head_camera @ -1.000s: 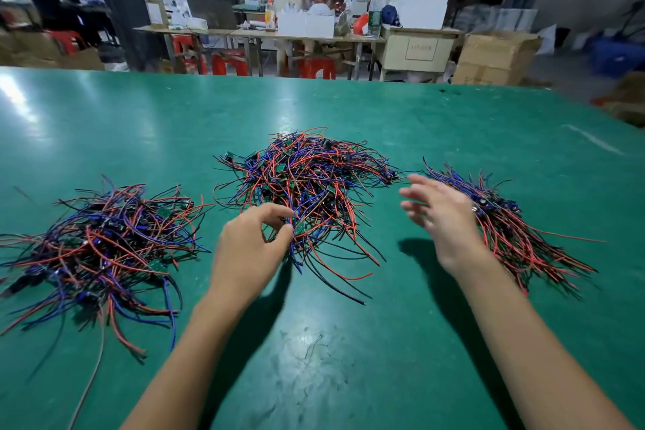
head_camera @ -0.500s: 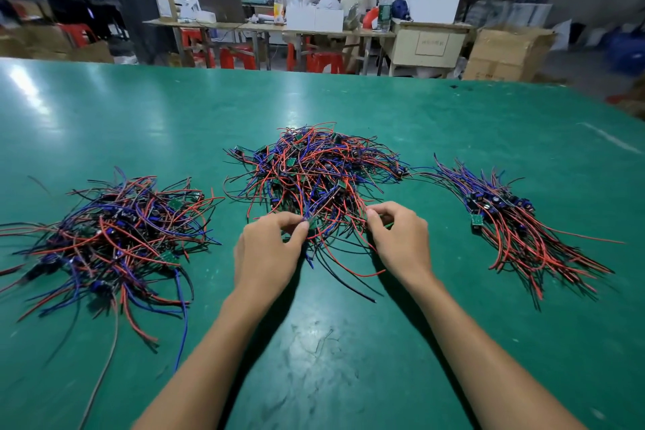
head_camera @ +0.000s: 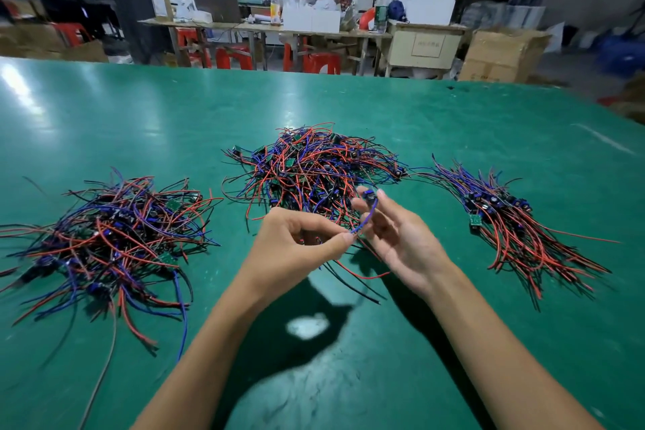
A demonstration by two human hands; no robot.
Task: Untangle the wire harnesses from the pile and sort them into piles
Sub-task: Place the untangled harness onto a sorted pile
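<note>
Head view, green table (head_camera: pixel 453 122). Centre frame: my left hand (head_camera: pixel 296 248) pinches one end of a blue wire harness (head_camera: pixel 366 220) between thumb and forefinger; my right hand (head_camera: pixel 398 237) pinches its dark component end at the fingertips, remaining fingers loosely spread. Behind both: tangled centre pile (head_camera: pixel 310 167). Left of frame: loose pile (head_camera: pixel 104 230). Right of frame: aligned sorted pile (head_camera: pixel 516 220).

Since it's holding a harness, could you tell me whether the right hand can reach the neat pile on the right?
Probably yes: the right hand is lifted beside the sorted pile, with only bare table between them.
</note>
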